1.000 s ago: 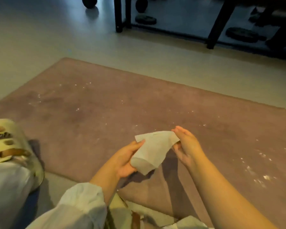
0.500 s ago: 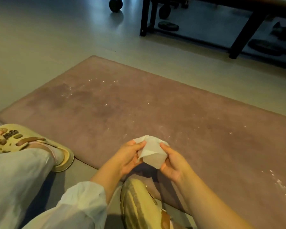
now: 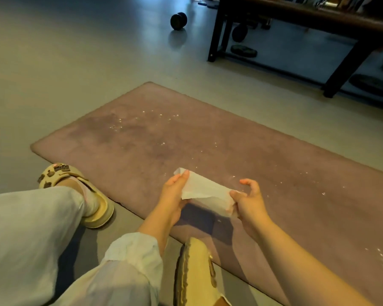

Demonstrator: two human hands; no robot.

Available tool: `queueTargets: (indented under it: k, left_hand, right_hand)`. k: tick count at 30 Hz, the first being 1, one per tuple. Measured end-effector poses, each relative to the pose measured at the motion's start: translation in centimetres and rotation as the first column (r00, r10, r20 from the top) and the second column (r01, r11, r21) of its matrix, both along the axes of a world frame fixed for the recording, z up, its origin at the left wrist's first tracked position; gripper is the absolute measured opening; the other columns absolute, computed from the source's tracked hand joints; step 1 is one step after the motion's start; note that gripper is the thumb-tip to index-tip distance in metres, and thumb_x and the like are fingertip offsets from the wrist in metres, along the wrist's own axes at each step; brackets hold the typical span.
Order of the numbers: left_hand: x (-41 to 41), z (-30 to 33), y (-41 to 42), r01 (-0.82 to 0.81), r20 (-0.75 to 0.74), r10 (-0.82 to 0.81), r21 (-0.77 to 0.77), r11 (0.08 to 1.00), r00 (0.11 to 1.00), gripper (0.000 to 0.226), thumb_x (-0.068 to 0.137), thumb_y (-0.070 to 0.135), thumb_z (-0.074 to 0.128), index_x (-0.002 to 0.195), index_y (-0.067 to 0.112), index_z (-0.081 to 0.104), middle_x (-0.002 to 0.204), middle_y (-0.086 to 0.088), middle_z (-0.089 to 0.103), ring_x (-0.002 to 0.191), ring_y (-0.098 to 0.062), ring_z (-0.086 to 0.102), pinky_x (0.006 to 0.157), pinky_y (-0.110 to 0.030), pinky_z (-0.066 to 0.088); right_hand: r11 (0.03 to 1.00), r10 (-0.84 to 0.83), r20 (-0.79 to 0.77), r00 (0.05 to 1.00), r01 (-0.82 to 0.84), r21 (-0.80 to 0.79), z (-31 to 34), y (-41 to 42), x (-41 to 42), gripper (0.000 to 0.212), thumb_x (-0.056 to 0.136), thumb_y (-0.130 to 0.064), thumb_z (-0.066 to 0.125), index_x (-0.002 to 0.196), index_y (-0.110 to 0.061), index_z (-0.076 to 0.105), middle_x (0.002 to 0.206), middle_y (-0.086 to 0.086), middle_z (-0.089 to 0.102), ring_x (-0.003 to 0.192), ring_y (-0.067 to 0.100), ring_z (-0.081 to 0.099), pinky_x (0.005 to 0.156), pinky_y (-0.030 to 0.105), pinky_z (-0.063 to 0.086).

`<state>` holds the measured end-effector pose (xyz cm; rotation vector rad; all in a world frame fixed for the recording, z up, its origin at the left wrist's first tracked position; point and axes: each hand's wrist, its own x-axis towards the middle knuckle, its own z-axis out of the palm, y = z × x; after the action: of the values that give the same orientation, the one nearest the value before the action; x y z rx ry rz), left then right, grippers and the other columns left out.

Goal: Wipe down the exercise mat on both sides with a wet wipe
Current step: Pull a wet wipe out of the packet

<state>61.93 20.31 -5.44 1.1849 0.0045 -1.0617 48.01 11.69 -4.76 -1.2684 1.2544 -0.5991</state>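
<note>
Fingers of left hand [image 3: 174,191] pinched one end of the wet wipe [image 3: 205,191], right hand [image 3: 249,200] gripped the other, index finger loosely raised | both forearms reached forward, wipe stretched above the speckled exercise mat [image 3: 208,140] | slippers [image 3: 80,191] at the mat's near edge, dumbbell [image 3: 178,18] far off on the floor
</note>
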Motion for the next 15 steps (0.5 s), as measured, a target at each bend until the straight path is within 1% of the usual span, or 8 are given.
queueTargets:
  k: [3,4,6,8,9,12,13,15]
  left_hand:
    - [-0.3,0.9,0.1,0.201,0.056,-0.197,-0.076,0.977,0.979,0.040,0.090,0.015,0.058,0.129,0.017,0.050,0.110,-0.009,0.064,0.092,-0.022,0.062,0.063,-0.030,0.056]
    - [-0.4,1.1,0.3,0.260,0.075,-0.254,-0.091,0.961,0.964,0.046,0.088,0.010,0.060,0.131,0.020,0.048,0.114,-0.009,0.064,0.094,-0.022,0.063,0.064,-0.031,0.057]
    - [-0.5,0.9,0.4,0.343,0.121,-0.333,-0.080,0.936,0.935,0.063,0.084,-0.001,0.062,0.137,0.024,0.041,0.121,-0.011,0.062,0.097,-0.024,0.063,0.063,-0.030,0.057]
    - [-0.5,0.6,0.3,0.384,0.157,-0.377,-0.016,0.923,0.913,0.082,0.083,-0.008,0.061,0.147,0.029,0.026,0.126,-0.012,0.059,0.104,-0.028,0.061,0.072,-0.035,0.056]
    - [-0.5,0.3,0.2,0.384,0.159,-0.381,0.010,0.923,0.911,0.089,0.083,-0.010,0.059,0.148,0.033,0.016,0.125,-0.013,0.059,0.104,-0.029,0.061,0.073,-0.037,0.055]
    - [-0.5,-0.4,0.2,0.396,0.196,-0.394,0.032,0.918,0.898,0.091,0.086,-0.010,0.056,0.146,0.042,0.011,0.113,-0.013,0.063,0.089,-0.025,0.064,0.062,-0.033,0.056]
    - [-0.4,-0.6,0.2,0.409,0.262,-0.413,0.073,0.910,0.872,0.084,0.087,-0.009,0.055,0.145,0.040,0.018,0.115,-0.012,0.062,0.092,-0.024,0.064,0.065,-0.033,0.056]
    - [-0.3,-1.2,-0.1,0.376,0.464,-0.446,0.239,0.895,0.766,0.064,0.087,-0.005,0.057,0.140,0.026,0.039,0.125,-0.011,0.058,0.109,-0.023,0.058,0.083,-0.034,0.053]
  right_hand:
    - [0.994,0.091,-0.032,0.995,-0.093,-0.059,0.6,-0.7,-0.6,0.041,0.092,0.007,0.044,0.116,-0.023,0.057,0.114,0.009,0.059,0.099,0.029,0.059,0.075,0.040,0.053]
    - [0.992,0.096,-0.038,0.995,-0.099,-0.080,0.7,-0.9,-0.8,0.041,0.092,0.009,0.042,0.117,-0.019,0.059,0.120,0.009,0.059,0.104,0.028,0.059,0.073,0.034,0.053]
    - [0.990,0.106,-0.060,0.993,-0.111,-0.090,0.9,-1.4,-1.1,0.042,0.093,0.009,0.040,0.120,-0.015,0.060,0.120,0.006,0.058,0.092,0.022,0.061,0.052,0.020,0.051]
    - [0.988,0.110,-0.091,0.990,-0.119,-0.097,0.9,-1.9,-1.5,0.045,0.093,0.008,0.039,0.127,-0.016,0.057,0.117,0.003,0.056,0.079,0.014,0.057,0.039,0.017,0.044]
    - [0.986,0.115,-0.107,0.988,-0.127,-0.107,0.8,-2.2,-1.7,0.048,0.093,0.008,0.039,0.130,-0.018,0.055,0.121,0.003,0.054,0.084,0.016,0.057,0.041,0.018,0.045]
    - [0.972,0.140,-0.187,0.972,-0.171,-0.158,0.4,-2.6,-2.4,0.053,0.091,0.006,0.046,0.137,-0.020,0.049,0.142,0.000,0.044,0.117,0.027,0.052,0.075,0.038,0.056]
    - [0.964,0.150,-0.232,0.961,-0.194,-0.181,0.3,-2.6,-2.5,0.054,0.090,0.005,0.050,0.137,-0.021,0.049,0.144,0.000,0.042,0.122,0.029,0.049,0.087,0.045,0.053]
    - [0.946,0.156,-0.301,0.941,-0.230,-0.227,0.1,-2.7,-2.8,0.054,0.087,0.003,0.058,0.135,-0.020,0.051,0.143,0.001,0.045,0.118,0.029,0.052,0.091,0.048,0.051]
